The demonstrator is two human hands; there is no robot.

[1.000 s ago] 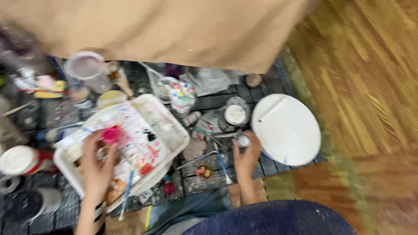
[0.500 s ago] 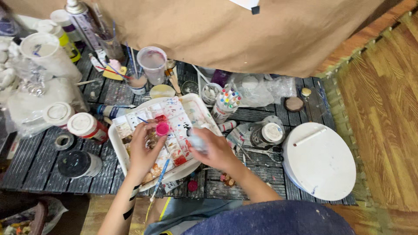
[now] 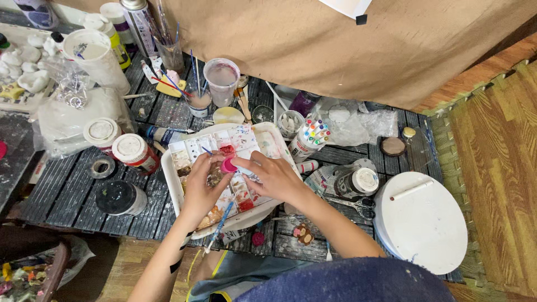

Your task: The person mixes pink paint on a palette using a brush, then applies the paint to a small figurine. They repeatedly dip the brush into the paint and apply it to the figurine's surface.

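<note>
- The left hand (image 3: 202, 187) and the right hand (image 3: 274, 178) meet over the white rectangular plastic palette tray (image 3: 172, 180), which lies smeared with paint on the dark slatted table (image 3: 61, 190).
- Between them sits the small pink round cap (image 3: 228, 165); it is at about 1 o'clock from the left hand's middle and at about 10 o'clock from the right hand's.
- The left hand's grip is curled, thumb and forefinger pinching at the pink cap or the small container under it; which of the two cannot be told, since the fingers hide the join.
- The right hand's grip is closed lightly, fingertips touching the cap from the 3 o'clock side; whether it truly holds the cap or only rests on it cannot be told.
- Both hands are about equally close to the cap. Being round, it shows no long axis from above.
- A thin blue-handled paintbrush (image 3: 219, 226) lies under the left wrist, its long axis running from 7 to 1 o'clock.
- At 3 o'clock from the hands stands a white-lidded dark jar (image 3: 358, 183); beyond it lies a white round plaster disc (image 3: 425, 223).
- At 9 o'clock stands a red jar with a white lid (image 3: 134, 154), and at 1 o'clock a cup of coloured marker pens (image 3: 310, 137).
</note>
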